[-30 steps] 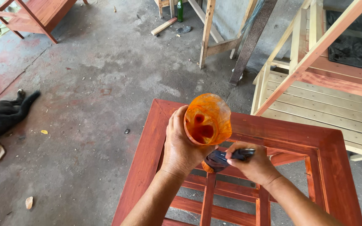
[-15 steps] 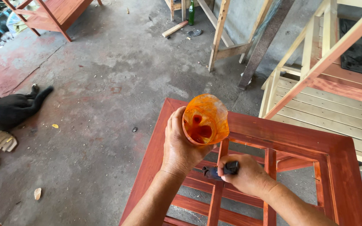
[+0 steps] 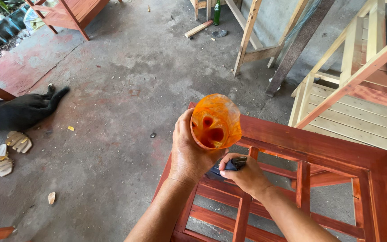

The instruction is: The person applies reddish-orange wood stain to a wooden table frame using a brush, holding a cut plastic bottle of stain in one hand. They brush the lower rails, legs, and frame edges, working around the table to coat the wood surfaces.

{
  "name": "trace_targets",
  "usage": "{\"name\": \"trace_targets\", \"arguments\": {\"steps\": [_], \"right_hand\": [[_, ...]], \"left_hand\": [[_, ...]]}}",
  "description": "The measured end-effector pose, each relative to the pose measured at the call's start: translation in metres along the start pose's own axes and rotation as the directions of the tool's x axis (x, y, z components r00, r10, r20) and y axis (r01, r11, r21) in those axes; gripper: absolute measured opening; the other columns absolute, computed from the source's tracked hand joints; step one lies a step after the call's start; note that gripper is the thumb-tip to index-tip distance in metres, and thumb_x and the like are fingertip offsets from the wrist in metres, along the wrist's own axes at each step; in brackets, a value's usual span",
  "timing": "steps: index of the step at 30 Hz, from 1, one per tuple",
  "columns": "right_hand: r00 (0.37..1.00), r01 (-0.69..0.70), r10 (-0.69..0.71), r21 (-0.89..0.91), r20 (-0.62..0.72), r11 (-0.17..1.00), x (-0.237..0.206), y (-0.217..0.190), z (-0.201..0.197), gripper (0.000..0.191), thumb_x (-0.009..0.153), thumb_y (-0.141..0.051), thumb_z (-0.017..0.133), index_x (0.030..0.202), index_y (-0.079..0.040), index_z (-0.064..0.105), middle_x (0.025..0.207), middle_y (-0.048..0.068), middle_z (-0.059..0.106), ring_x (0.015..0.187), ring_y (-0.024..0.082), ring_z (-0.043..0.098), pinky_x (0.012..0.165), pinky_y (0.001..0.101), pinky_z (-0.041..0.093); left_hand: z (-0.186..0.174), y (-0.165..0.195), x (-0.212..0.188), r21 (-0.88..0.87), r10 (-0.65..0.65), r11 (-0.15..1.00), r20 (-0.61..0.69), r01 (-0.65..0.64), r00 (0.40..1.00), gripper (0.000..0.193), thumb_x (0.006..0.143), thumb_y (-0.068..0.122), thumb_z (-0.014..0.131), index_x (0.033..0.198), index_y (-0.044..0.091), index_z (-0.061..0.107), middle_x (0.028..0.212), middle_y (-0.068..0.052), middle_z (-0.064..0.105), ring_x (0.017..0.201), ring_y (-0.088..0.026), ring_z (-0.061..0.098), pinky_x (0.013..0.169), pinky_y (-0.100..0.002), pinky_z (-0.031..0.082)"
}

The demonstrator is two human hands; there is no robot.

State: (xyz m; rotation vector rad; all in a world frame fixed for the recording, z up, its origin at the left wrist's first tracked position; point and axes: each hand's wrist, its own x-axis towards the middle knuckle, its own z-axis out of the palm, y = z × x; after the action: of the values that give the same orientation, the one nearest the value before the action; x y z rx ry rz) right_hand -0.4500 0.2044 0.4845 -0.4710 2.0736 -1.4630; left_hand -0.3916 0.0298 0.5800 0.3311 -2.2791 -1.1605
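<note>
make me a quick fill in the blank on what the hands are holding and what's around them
1. The left hand holds a cut plastic cup stained ____.
2. The right hand grips a dark tool above a red-stained wooden ____.
3. The black animal lies on the ____ floor.

Missing words: orange; frame; concrete

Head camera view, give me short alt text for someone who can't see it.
The left hand holds up an orange-stained plastic cup while the right hand grips a dark tool over a red-stained wooden frame. A black animal lies on the concrete floor.
</note>
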Motion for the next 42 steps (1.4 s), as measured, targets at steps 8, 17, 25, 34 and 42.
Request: {"name": "trace_targets", "arguments": {"steps": [8, 17, 25, 34, 42], "right_hand": [[0.990, 0.085, -0.069, -0.130, 0.124, 0.988, 0.009, 0.015, -0.009, 0.009, 0.077, -0.010, 0.079, 0.082, -0.011, 0.072, 0.084, 0.000, 0.075, 0.080, 0.016, 0.071, 0.075, 0.0311, 0.058], [0.965, 0.095, -0.120, -0.118, -0.233, 0.989, -0.003, 0.036, 0.019, 0.011, 0.079, -0.008, 0.079, 0.083, -0.015, 0.071, 0.101, 0.002, 0.079, 0.094, 0.017, 0.075, 0.086, 0.0304, 0.058], [0.803, -0.110, 0.472, 0.689, -0.363, 0.717, 0.006, 0.062, 0.001, 0.015, 0.084, 0.001, 0.072, 0.086, -0.013, 0.066, 0.112, 0.015, 0.069, 0.103, 0.031, 0.071, 0.093, 0.0528, 0.063], [0.811, -0.148, 0.573, 0.904, -0.121, 0.400, 0.026, 0.088, 0.020, 0.013, 0.088, -0.001, 0.069, 0.094, -0.012, 0.063, 0.106, 0.014, 0.070, 0.102, 0.032, 0.069, 0.093, 0.0523, 0.060], [0.827, -0.076, 0.539, 0.919, -0.159, 0.387, 0.015, 0.100, 0.012, 0.015, 0.088, -0.003, 0.069, 0.094, -0.015, 0.062, 0.103, 0.007, 0.066, 0.103, 0.028, 0.068, 0.094, 0.0528, 0.059]], "left_hand": [[-0.004, -0.007, 0.002, 0.008, 0.036, 0.999, 0.006, -0.036, 0.999, 0.116, 0.048, 0.020, 0.103, 0.144, 0.006, 0.039, 0.141, -0.019, 0.051, 0.133, -0.039, 0.049, 0.112, -0.046, 0.043], [-0.004, -0.008, 0.007, 0.026, 0.068, 0.997, -0.005, -0.068, 0.998, 0.116, 0.049, 0.020, 0.103, 0.144, 0.005, 0.039, 0.143, -0.020, 0.051, 0.133, -0.040, 0.050, 0.110, -0.047, 0.044], [-0.002, -0.010, 0.005, 0.004, 0.034, 0.999, 0.030, -0.034, 0.999, 0.116, 0.048, 0.025, 0.103, 0.142, 0.006, 0.038, 0.139, -0.020, 0.051, 0.132, -0.039, 0.050, 0.110, -0.047, 0.044], [-0.004, -0.017, 0.010, 0.010, 0.038, 0.999, 0.025, -0.039, 0.999, 0.118, 0.048, 0.022, 0.103, 0.144, 0.006, 0.037, 0.143, -0.021, 0.048, 0.134, -0.040, 0.048, 0.110, -0.047, 0.043], [-0.001, -0.023, 0.012, 0.004, -0.003, 1.000, 0.037, 0.002, 0.999, 0.117, 0.047, 0.021, 0.103, 0.144, 0.007, 0.037, 0.140, -0.018, 0.050, 0.133, -0.038, 0.049, 0.110, -0.046, 0.044]]}}
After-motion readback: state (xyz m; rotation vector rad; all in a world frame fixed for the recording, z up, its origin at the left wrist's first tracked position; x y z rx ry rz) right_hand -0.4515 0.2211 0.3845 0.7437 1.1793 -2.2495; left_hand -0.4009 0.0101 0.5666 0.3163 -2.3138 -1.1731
